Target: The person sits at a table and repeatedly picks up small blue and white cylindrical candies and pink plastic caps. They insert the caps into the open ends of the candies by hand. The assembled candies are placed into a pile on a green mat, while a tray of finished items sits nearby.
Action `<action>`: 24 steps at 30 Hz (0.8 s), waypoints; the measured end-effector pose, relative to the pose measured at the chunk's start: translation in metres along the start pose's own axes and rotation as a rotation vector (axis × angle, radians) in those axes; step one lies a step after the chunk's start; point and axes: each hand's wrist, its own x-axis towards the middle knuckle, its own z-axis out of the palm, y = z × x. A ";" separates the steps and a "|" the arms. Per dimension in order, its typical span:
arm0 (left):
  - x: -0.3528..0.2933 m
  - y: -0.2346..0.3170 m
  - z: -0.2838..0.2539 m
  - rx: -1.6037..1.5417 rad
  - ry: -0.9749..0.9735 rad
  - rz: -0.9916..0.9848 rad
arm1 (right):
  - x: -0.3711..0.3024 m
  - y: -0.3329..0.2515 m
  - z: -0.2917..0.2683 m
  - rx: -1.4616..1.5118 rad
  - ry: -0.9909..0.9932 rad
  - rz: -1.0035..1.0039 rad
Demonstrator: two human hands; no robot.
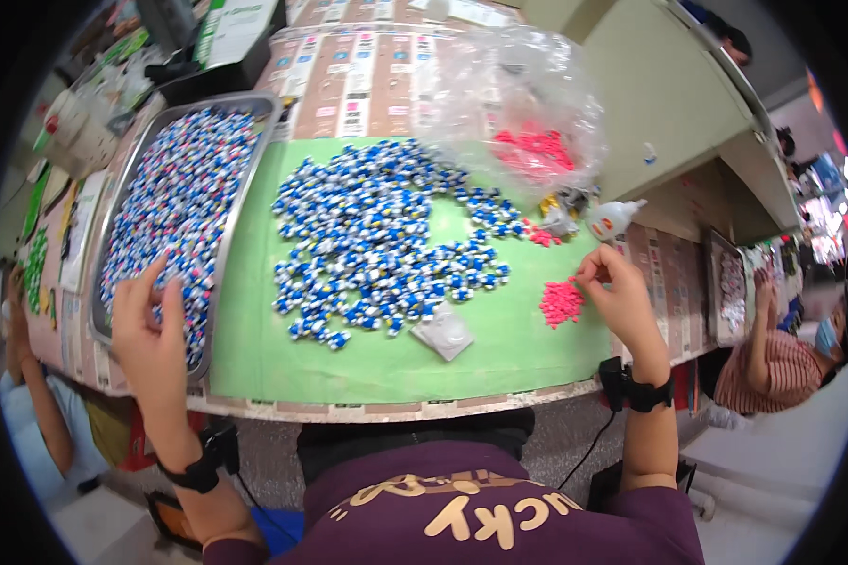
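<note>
My left hand (151, 325) hovers over the near end of a metal tray (224, 247), its fingers apart with nothing visible between them. Small blue-and-white pieces with pink bits (181, 184) fill that tray. On a green mat (386, 377) lies a broad heap of small blue-and-white pieces with some yellow (367, 235). To its right is a little pile of small pink pieces (562, 303). My right hand (620, 292) is at that pile's right edge, thumb and forefinger pinched together. Whatever is between those fingertips is too small to make out.
A clear plastic bag (452, 85) holding more pink pieces (535, 153) sits at the back right. Near it stands a white squeeze bottle (616, 218). A flat grey-white packet (443, 331) touches the heap's near edge. Other people sit at far left and right (773, 367).
</note>
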 end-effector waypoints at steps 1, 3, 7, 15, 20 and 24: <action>0.000 0.005 0.002 -0.005 0.026 -0.018 | 0.002 0.003 0.004 0.014 -0.005 -0.011; 0.001 0.024 0.006 -0.052 0.036 0.000 | 0.001 0.009 0.006 -0.008 -0.012 -0.006; -0.020 0.061 0.011 -0.249 -0.341 0.120 | 0.001 0.009 0.006 -0.041 -0.026 -0.021; -0.049 0.075 0.047 -0.274 -0.593 0.311 | -0.007 -0.003 0.016 -0.318 0.113 -0.048; -0.052 0.073 0.051 -0.160 -0.568 0.398 | 0.002 0.005 0.008 -0.165 0.002 0.113; -0.053 0.075 0.053 -0.127 -0.521 0.476 | 0.011 0.025 -0.004 -0.055 -0.108 0.220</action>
